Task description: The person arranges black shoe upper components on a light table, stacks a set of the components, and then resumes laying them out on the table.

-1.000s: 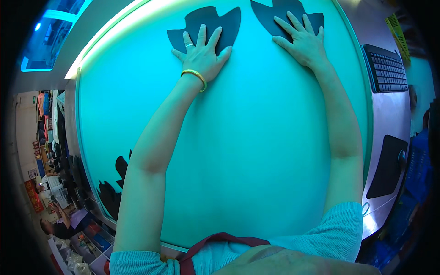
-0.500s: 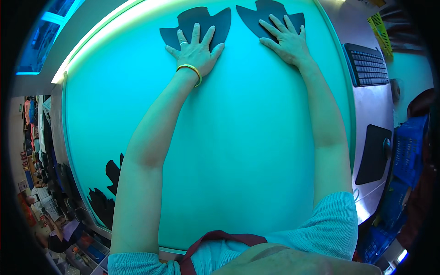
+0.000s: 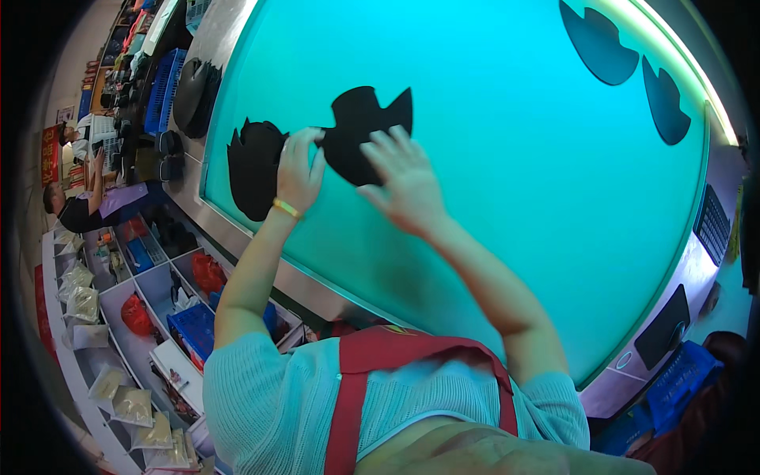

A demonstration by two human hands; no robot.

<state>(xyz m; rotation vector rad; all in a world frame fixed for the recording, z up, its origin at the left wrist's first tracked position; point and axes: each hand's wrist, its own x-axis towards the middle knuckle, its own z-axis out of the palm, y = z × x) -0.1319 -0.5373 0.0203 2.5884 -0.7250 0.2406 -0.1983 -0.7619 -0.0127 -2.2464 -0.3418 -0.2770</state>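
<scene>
On the lit turquoise table, my left hand [image 3: 299, 172] is at the left edge of a flat black cut-out piece [image 3: 355, 119], which has a rounded tab and pointed wings. Its fingers are bent together with the tips closed on that edge. Over the piece's lower right side is my right hand [image 3: 408, 186], slightly blurred, its fingers stretched out and apart. A stack of similar black pieces [image 3: 255, 178] lies just left of my left hand. Two more dark pieces [image 3: 602, 46] [image 3: 667, 103] lie flat, apart from each other, at the far right.
A keyboard [image 3: 712, 226] and a mouse pad [image 3: 663, 326] are on the ledge at right. Left of the table are a divided tray with bags [image 3: 138, 317], a blue crate [image 3: 165, 91] and a dark pile [image 3: 196, 99]. Another person [image 3: 75, 210] is farther left.
Both hands have left the two far pieces, which stay flat on the table. The view has turned left, and my hands are now at a black piece beside the stack.
</scene>
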